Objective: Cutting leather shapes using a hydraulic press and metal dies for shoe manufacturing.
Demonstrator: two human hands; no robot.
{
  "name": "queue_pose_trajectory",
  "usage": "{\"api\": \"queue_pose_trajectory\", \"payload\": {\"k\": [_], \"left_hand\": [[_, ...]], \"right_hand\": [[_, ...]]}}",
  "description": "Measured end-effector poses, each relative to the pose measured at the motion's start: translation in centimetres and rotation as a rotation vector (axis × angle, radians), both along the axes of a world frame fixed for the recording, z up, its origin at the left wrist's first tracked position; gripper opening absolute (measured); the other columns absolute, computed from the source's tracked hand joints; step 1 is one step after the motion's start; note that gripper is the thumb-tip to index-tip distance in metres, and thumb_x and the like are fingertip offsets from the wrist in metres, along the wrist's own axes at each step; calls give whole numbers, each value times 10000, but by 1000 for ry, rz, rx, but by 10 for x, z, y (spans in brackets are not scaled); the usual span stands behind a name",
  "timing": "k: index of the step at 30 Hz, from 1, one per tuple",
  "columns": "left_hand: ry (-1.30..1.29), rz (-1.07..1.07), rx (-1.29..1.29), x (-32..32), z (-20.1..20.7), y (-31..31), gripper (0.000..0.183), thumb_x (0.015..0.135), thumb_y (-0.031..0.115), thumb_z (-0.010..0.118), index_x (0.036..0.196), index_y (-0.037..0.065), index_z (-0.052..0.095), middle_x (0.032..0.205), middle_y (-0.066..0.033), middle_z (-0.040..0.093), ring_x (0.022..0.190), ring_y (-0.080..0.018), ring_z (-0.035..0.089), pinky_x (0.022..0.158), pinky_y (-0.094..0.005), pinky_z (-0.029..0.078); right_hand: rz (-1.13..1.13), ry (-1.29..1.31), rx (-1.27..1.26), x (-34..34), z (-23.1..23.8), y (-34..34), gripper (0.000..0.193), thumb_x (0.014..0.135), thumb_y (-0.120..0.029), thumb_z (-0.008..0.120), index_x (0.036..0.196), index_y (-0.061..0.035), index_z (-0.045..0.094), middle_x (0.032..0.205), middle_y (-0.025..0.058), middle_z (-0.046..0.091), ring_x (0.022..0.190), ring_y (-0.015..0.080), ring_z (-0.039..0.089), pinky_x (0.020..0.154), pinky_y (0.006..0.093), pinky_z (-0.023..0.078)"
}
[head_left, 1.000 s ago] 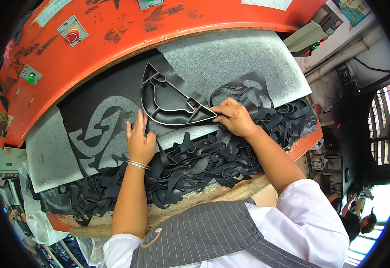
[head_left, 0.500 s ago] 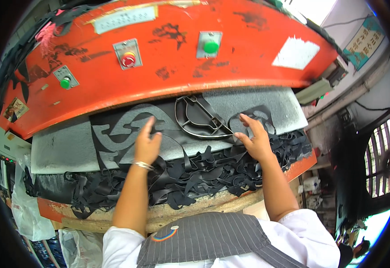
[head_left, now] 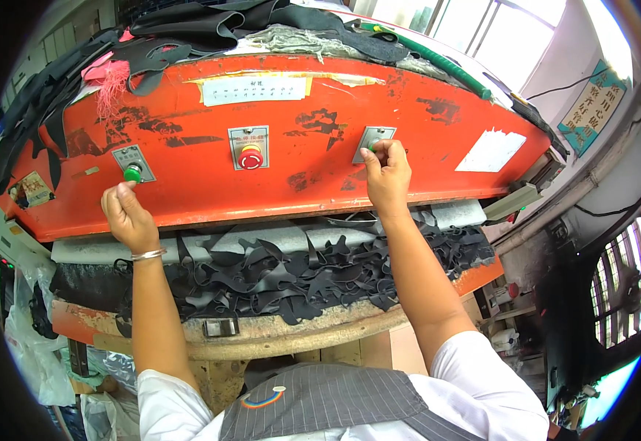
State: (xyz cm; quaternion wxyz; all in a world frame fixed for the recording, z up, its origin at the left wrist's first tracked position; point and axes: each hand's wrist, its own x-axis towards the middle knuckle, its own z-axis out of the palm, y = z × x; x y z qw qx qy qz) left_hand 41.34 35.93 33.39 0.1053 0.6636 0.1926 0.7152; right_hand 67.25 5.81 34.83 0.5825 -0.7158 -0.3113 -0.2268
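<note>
Both my hands are raised to the front of a red press [head_left: 320,184]. My left hand [head_left: 131,220] is closed with its fingers curled, its fingertips just below the left green push button [head_left: 132,173]. At the right green push button [head_left: 372,145], my right hand [head_left: 389,180] has thumb and fingers bent round it, partly covering it. Between them sits a red emergency stop button [head_left: 250,157], untouched. Under the press head, the pale cutting board [head_left: 85,250] shows only as a strip. Dark sheet material lies there; the metal cutting die is mostly hidden.
Black leather-like scraps [head_left: 283,275] are heaped along the front ledge. Dark sheets [head_left: 188,26] and a green rod [head_left: 445,62] lie on top of the press. Plastic bags [head_left: 30,338] hang at the left, and a barred window [head_left: 625,279] is at the right.
Both hands have left the board and moved up to the green buttons, the left one also shifting left. My fingers have closed. The view has tilted up, and the press now hides the die.
</note>
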Motion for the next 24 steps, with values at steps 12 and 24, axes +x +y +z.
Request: {"api": "queue_pose_trajectory", "payload": {"k": [12, 24], "left_hand": [[812, -639, -305, -97, -104, -179, 257, 871, 205, 642, 678, 41, 596, 686, -130, 575, 640, -314, 567, 608, -396, 462], [962, -443, -302, -98, -147, -259, 190, 774, 238, 658, 846, 63, 671, 885, -129, 633, 867, -333, 602, 776, -430, 486]], "right_hand": [[497, 7, -798, -162, -122, -125, 338, 816, -352, 717, 942, -46, 650, 931, 166, 644, 890, 361, 613, 795, 443, 495], [284, -170, -979, -204, -164, -151, 394, 603, -197, 817, 909, -53, 615, 944, 118, 606, 984, 311, 581, 873, 396, 464]]}}
